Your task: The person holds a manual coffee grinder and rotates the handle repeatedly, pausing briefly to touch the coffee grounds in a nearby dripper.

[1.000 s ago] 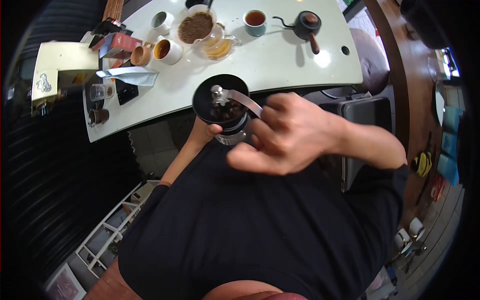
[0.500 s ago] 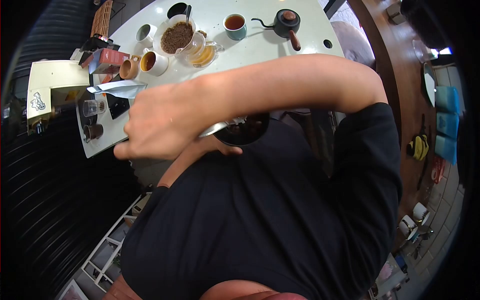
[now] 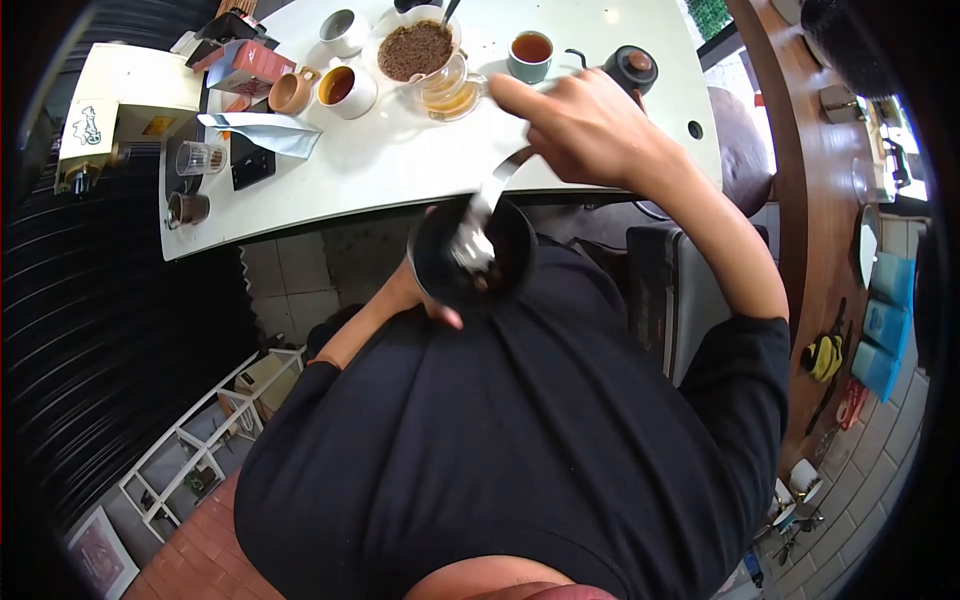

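At the middle of my body is a black, round, open-topped hand coffee grinder [image 3: 428,250], with dark pieces inside. My left hand [image 3: 425,290] wraps round its side, partly hidden beneath it. A shiny metal crank [image 3: 492,195], blurred by motion, runs from the grinder's centre up to my right hand [image 3: 590,125], which is closed on its outer end. A glass server [image 3: 450,100] with amber liquid and a dripper of wet coffee grounds [image 3: 415,52] stand beyond my hands. Behind my right hand is a black kettle [image 3: 632,68].
On the white table [image 3: 370,180] are a teal cup [image 3: 530,58] of brown liquid, a white mug [image 3: 348,95], a tan cup [image 3: 292,92], a grey-white cup [image 3: 343,32], a pale pouch [image 3: 265,132], a red box [image 3: 250,68] and a clear glass [image 3: 200,157]. A dark chair [image 3: 650,290] stands to the right.
My right hand has swung from the left, across the grinder, to its upper right, turning the crank. My left hand still holds the grinder. The view has shifted slightly.
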Demonstrator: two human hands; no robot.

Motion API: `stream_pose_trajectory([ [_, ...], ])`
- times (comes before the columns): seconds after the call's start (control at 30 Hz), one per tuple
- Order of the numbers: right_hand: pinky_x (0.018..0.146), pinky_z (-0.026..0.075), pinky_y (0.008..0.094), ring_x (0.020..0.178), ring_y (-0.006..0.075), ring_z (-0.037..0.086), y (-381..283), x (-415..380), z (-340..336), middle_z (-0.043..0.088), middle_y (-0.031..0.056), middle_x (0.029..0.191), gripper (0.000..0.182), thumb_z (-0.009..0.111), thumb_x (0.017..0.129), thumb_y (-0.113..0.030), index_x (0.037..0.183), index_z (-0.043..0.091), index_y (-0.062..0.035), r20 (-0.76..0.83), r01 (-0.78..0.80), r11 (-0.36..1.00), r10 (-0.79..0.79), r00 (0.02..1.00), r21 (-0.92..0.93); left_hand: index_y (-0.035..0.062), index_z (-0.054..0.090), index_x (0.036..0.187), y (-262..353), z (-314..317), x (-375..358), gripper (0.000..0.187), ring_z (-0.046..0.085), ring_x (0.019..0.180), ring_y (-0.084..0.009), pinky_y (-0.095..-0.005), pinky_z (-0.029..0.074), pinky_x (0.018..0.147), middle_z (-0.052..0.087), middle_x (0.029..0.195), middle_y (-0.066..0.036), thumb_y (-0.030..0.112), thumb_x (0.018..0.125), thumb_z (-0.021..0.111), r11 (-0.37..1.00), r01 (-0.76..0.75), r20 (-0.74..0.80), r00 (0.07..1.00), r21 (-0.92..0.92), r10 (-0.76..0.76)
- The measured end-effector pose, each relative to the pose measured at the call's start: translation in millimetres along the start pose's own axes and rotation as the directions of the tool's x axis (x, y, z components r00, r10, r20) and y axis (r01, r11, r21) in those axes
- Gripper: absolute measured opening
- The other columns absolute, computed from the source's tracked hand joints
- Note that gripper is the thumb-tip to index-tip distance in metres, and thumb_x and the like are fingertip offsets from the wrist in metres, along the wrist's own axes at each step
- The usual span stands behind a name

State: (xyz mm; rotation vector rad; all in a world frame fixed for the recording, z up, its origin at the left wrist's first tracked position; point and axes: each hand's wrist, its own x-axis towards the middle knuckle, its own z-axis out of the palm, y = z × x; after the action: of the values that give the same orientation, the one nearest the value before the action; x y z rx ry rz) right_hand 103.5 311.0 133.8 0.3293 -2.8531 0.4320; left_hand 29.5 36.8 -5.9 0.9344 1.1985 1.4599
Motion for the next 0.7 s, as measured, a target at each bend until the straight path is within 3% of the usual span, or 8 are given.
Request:
stream_pose_trajectory([
  [0.07, 0.042, 0.041, 0.0423, 0.043, 0.0321, 0.055, 0, -30, 4, 0.054, 0.0112, 0.051, 0.035, 0.062, 0.076, -0.010, 0.109, 0.050, -0.0078, 0.018, -0.023, 0.985, 0.021, 1.000, 0.170, -0.0008, 0.062, 0.107, 3, -7, 7, 0.099, 0.064, 0.093, -0.0201, -0.0322, 0.049, 0.089, 0.065, 0.104, -0.008, 0.059, 0.035, 0.092, 0.987, 0.094, -0.036, 0.994, -0.129, -0.099],
  [0.13, 0.041, 0.039, 0.0397, 0.040, 0.0284, 0.051, -15, -57, 0, 0.049, 0.0073, 0.050, 0.032, 0.061, 0.077, -0.013, 0.108, 0.051, -0.0087, -0.041, -0.023, 0.991, 0.028, 0.999, 0.133, -0.0009, 0.062, 0.107, 30, 2, 12, 0.096, 0.064, 0.096, -0.0187, -0.0322, 0.049, 0.090, 0.066, 0.107, -0.008, 0.060, 0.039, 0.092, 0.897, -0.158, -0.041, 0.981, 0.413, 0.192],
  [0.3, 0.039, 0.022, 0.0278, 0.039, 0.0083, 0.039, -67, -86, -23, 0.031, -0.0024, 0.048, 0.014, 0.058, 0.075, -0.015, 0.072, 0.044, -0.0164, -0.016, 0.327, 0.934, -0.332, 0.943, -0.145, -0.0028, 0.058, 0.113, 37, 5, 18, 0.097, 0.063, 0.098, -0.0179, -0.0341, 0.050, 0.092, 0.066, 0.108, -0.009, 0.053, 0.043, 0.094, 0.914, -0.081, -0.095, 0.987, 0.399, 0.129],
  [0.4, 0.041, 0.023, 0.0292, 0.042, 0.0113, 0.032, -67, -65, -28, 0.026, -0.0027, 0.053, 0.024, 0.062, 0.065, -0.009, 0.066, 0.038, -0.0144, -0.062, 0.405, 0.905, -0.416, 0.907, -0.131, -0.0038, 0.049, 0.127, 28, -2, 14, 0.108, 0.061, 0.108, -0.0181, -0.0334, 0.048, 0.097, 0.063, 0.118, -0.011, 0.052, 0.047, 0.095, 0.973, 0.204, -0.227, 0.958, 0.107, -0.176],
  [0.53, 0.036, 0.021, 0.0259, 0.035, 0.0074, 0.033, -70, -35, -32, 0.027, -0.0066, 0.045, 0.024, 0.060, 0.072, -0.014, 0.068, 0.036, -0.0142, -0.174, 0.558, 0.824, -0.567, 0.805, -0.101, -0.0009, 0.050, 0.130, 29, -3, 30, 0.095, 0.060, 0.114, -0.0191, -0.0359, 0.046, 0.102, 0.063, 0.120, -0.009, 0.040, 0.056, 0.093, 0.973, 0.013, -0.085, 0.996, -0.230, -0.033],
  [0.57, 0.035, 0.022, 0.0262, 0.035, 0.0072, 0.036, -78, -33, -29, 0.028, -0.0069, 0.044, 0.024, 0.059, 0.073, -0.015, 0.067, 0.036, -0.0135, -0.219, 0.570, 0.821, -0.562, 0.797, -0.034, -0.0013, 0.054, 0.125, 29, 4, 26, 0.086, 0.063, 0.105, -0.0160, -0.0333, 0.049, 0.096, 0.066, 0.112, -0.008, 0.036, 0.057, 0.091, 0.990, 0.097, -0.245, 0.962, -0.102, -0.120],
  [0.6, 0.034, 0.024, 0.0271, 0.035, 0.0078, 0.039, -94, -33, -15, 0.030, -0.0072, 0.044, 0.024, 0.059, 0.074, -0.015, 0.067, 0.036, -0.0135, -0.287, 0.654, 0.755, -0.618, 0.732, 0.042, -0.0004, 0.063, 0.113, 50, 15, 44, 0.066, 0.064, 0.090, -0.0127, -0.0312, 0.053, 0.085, 0.070, 0.099, -0.008, 0.030, 0.060, 0.089, 0.867, 0.017, -0.180, 0.980, 0.499, 0.084],
  [0.7, 0.032, 0.025, 0.0291, 0.034, 0.0094, 0.042, -106, -14, -18, 0.033, -0.0068, 0.042, 0.020, 0.057, 0.076, -0.017, 0.070, 0.039, -0.0120, -0.291, 0.727, 0.683, -0.684, 0.669, 0.068, 0.0012, 0.069, 0.090, 45, 28, 63, 0.047, 0.064, 0.073, -0.0114, -0.0312, 0.053, 0.072, 0.069, 0.077, -0.006, 0.027, 0.057, 0.091, 0.988, 0.123, -0.267, 0.959, 0.093, -0.094],
])
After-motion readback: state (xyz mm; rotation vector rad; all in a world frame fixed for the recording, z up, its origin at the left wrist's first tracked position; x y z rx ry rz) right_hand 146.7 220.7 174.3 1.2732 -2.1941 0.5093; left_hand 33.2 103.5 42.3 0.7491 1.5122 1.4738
